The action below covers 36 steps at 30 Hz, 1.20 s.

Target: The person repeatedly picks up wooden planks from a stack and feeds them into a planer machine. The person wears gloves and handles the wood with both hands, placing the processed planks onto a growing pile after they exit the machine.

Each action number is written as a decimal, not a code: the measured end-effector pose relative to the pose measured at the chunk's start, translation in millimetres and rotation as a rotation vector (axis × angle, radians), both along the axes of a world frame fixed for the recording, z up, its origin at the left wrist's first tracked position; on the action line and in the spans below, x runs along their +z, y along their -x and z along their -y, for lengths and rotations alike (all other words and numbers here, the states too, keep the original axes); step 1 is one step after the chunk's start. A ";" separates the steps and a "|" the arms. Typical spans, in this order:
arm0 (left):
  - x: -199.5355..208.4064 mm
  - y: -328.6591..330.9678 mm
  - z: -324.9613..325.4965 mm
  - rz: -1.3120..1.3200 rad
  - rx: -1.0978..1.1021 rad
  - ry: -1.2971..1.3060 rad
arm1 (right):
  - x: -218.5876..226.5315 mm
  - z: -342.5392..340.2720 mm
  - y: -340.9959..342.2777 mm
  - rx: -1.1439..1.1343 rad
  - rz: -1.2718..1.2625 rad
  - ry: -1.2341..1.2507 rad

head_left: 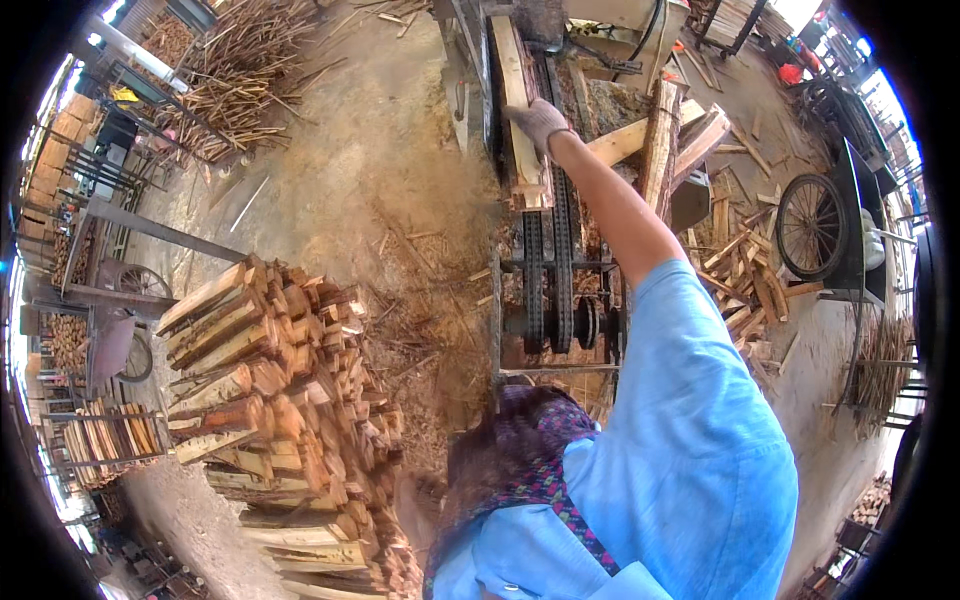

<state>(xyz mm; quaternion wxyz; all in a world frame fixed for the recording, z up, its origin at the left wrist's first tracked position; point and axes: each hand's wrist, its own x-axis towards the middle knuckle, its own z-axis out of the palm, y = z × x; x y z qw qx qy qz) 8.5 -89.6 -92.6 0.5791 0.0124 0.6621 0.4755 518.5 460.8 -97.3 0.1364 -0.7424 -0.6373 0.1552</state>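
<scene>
My right hand, in a pale work glove, is closed over a long split piece of wood. The wood lies lengthwise on a machine, beside the dark drive chains. My right arm stretches forward in a light blue sleeve. At lower centre, a blurred brownish shape beside the wood pile may be my left hand or forearm; its fingers cannot be made out. That pile of split, light-faced pieces is stacked at my left.
Loose boards lean across the machine's right side. Wood offcuts litter the floor near a spoked wheel of a cart. A heap of thin sticks lies at the far left, and a metal bar juts out by the pile.
</scene>
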 end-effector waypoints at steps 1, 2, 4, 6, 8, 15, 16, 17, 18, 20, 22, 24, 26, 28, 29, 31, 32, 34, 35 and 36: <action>20.0 -12.7 -12.4 0.002 -0.037 -0.014 | -5.8 4.6 13.0 -0.211 -0.182 -0.050; 25.3 -20.2 -20.1 -0.004 -0.027 -0.025 | -11.3 9.1 11.4 -0.433 -0.355 -0.105; 30.3 -28.3 -27.4 -0.025 0.010 -0.043 | -23.7 -9.1 -5.7 -0.278 -0.240 -0.092; 17.4 -15.6 -21.2 -0.003 -0.104 -0.086 | -22.6 -15.8 -4.0 -0.285 -0.244 -0.060; 19.0 -13.4 -14.9 0.007 -0.117 -0.126 | -3.4 -12.9 24.4 -0.226 -0.281 -0.012; -24.1 13.6 -17.6 -0.198 -0.353 -0.205 | -51.7 -19.5 -95.9 -0.021 -0.781 -0.019; -14.0 12.1 -13.0 -0.341 -0.441 -0.209 | -59.1 -19.9 -83.6 0.056 -0.736 0.019; -26.8 19.0 -34.0 -0.223 -0.525 -0.287 | -43.7 -30.2 -176.2 -0.076 -1.180 0.082; -6.1 12.0 -10.8 -0.174 -0.279 -0.118 | -64.7 -13.3 -49.9 -0.229 -1.208 0.209; -4.4 5.9 -18.5 0.144 0.030 -0.059 | -47.6 -20.1 -51.4 -0.334 -1.289 0.317; -0.8 6.9 -11.8 0.121 0.068 -0.078 | -45.5 -12.3 -29.3 -0.410 -1.248 0.158; -6.1 14.7 -8.3 0.114 0.078 -0.135 | -49.8 -16.8 -71.4 -0.196 -1.270 0.229; 3.1 23.3 4.8 0.059 0.137 -0.129 | -50.8 -11.1 -71.1 -0.253 -1.236 0.124; -12.3 41.0 38.0 -0.227 0.049 -0.180 | -43.3 4.1 -61.7 -0.289 -1.059 -0.093; -45.4 57.3 74.7 -0.501 -0.063 -0.217 | -35.5 15.1 -49.5 -0.251 -0.874 -0.122; -29.4 70.1 79.7 -0.376 0.133 -0.182 | -22.7 58.7 -47.2 -0.162 -0.476 -0.315; -21.0 75.0 85.2 -0.318 0.249 -0.168 | 2.4 100.1 -2.1 -0.175 -0.418 -0.420; -18.7 98.2 108.6 -0.345 0.309 -0.169 | 38.2 169.5 74.0 -0.190 -0.430 -0.602; -15.9 106.6 102.8 -0.276 0.442 -0.134 | 46.4 199.7 98.9 -0.194 -0.495 -0.687; -19.1 118.5 100.6 -0.285 0.445 -0.133 | 30.4 218.9 108.6 -0.073 -0.553 -0.771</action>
